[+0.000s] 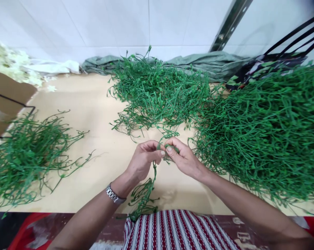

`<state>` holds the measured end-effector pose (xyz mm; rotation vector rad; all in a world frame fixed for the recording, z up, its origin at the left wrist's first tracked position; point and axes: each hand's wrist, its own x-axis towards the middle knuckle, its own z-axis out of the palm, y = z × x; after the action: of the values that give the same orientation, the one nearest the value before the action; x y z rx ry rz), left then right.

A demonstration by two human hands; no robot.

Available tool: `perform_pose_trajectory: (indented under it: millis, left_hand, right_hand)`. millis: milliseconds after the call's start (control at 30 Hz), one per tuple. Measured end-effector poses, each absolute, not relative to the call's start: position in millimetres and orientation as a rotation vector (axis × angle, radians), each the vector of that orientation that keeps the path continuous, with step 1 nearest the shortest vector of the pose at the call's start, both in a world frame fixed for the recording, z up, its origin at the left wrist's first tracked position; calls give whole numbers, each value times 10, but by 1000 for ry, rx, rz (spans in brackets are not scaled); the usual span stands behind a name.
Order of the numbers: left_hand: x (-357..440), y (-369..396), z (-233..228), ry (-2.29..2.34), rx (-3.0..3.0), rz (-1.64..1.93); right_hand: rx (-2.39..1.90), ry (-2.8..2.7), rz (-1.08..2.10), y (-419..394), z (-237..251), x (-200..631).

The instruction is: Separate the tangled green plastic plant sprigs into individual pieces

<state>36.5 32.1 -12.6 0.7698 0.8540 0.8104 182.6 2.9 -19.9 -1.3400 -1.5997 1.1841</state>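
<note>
My left hand (143, 159) and my right hand (184, 158) meet above the near middle of a pale wooden table (94, 104). Both pinch the same green plastic stem (160, 147) between thumb and fingers. A bunch of branching green stems (143, 196) hangs from my left hand down toward my lap. A metal watch (114, 195) sits on my left wrist.
Green plastic stems lie in three heaps: a big one at the right (263, 128), one at the back middle (157, 90), a smaller one at the left (24, 152). Green cloth (214, 64) lies along the white tiled wall. White flower parts (13, 64) are back left. Striped fabric (172, 229) covers my lap.
</note>
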Motion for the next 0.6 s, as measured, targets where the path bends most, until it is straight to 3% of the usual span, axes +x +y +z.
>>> perform_pose_trajectory:
  millis: [333, 600]
  left_hand:
    - [316, 320, -151, 846, 757, 858]
    - [346, 298, -159, 864, 804, 945]
  right_hand:
    - [-1352, -1595, 1245, 6, -263, 1840]
    - [-1285, -1828, 892, -22, -225, 1803]
